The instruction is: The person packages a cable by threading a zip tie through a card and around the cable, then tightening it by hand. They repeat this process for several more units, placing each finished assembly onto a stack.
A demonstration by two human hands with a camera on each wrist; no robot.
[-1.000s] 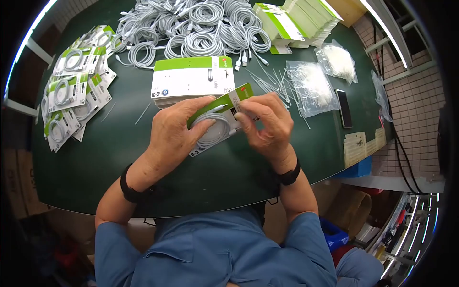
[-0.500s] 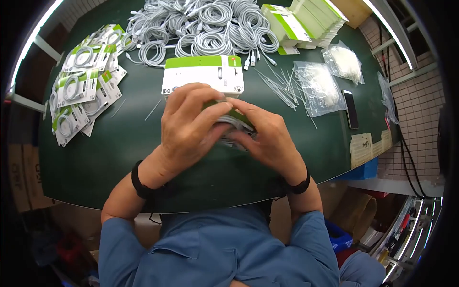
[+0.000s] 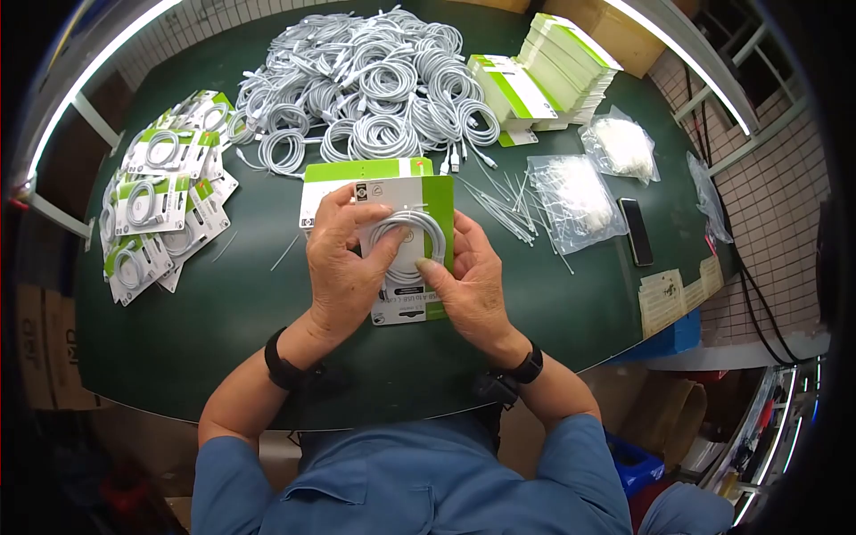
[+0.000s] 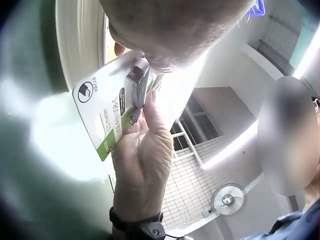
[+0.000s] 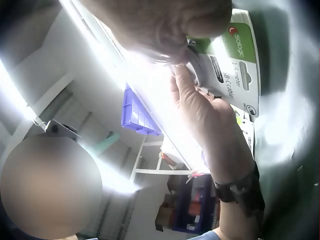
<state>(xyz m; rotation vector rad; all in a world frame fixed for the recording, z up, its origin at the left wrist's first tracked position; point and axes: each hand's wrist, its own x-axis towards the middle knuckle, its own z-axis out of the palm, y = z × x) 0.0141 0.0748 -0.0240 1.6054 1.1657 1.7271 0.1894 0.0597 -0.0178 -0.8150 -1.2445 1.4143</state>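
Note:
A white and green card with a coiled grey cable on its face is held between both hands in the head view, its print upside down. The left hand grips the card's left side, thumb on the coil. On the right side the right hand holds it, thumb pressing the coil's lower right and fingers behind the card. The left wrist view shows the card tilted, with the right hand at its edge. A stack of cards lies just behind.
Coiled cables are heaped at the back. Carded cables overlap at the left; card stacks stand back right. Loose ties, plastic bags, a phone and paper sheets lie at the right.
The card, largely hidden between the hands half a second ago, now faces up and is turned round, coil visible. Both hands have shifted to its two sides, and the head view has tilted.

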